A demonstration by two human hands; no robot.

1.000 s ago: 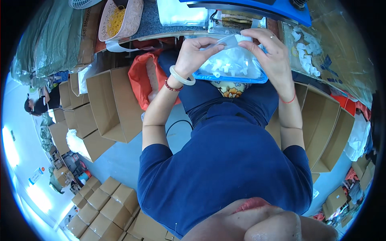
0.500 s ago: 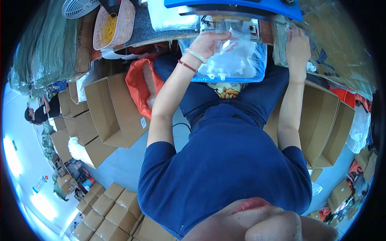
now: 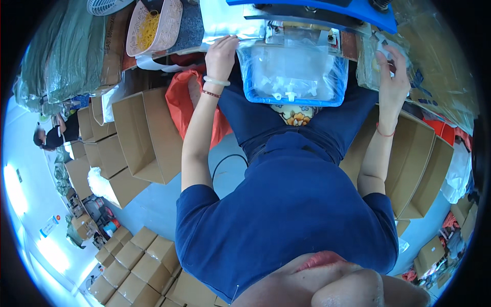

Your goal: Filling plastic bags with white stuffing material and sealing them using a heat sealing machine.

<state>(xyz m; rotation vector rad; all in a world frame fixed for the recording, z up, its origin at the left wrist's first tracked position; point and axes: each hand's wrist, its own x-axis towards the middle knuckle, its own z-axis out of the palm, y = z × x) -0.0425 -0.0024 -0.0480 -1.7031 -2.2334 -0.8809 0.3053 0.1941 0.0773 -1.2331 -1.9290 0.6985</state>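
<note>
The blue tray point(image 3: 295, 102) of white pieces point(image 3: 290, 95) sits on the lap, long side going left to right. The right hand point(image 3: 393, 69) has spread fingers; the left hand point(image 3: 221, 57) has moved to the clear bags point(image 3: 230, 19), pinching or not, I can't tell.

A blue tray point(image 3: 312, 103) is showing white fittings point(image 3: 290, 95) towards one o'clock, with orange-flowered fabric point(image 3: 297, 118) towards two and yellow bands point(image 3: 148, 33) towards eleven.

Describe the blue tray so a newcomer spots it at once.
Find the workbench across the top. At its near edge, by the person's thighs, is the tray. Unlike the brown cardboard boxes either side, it has a blue rim and holds white plastic fittings.
</note>
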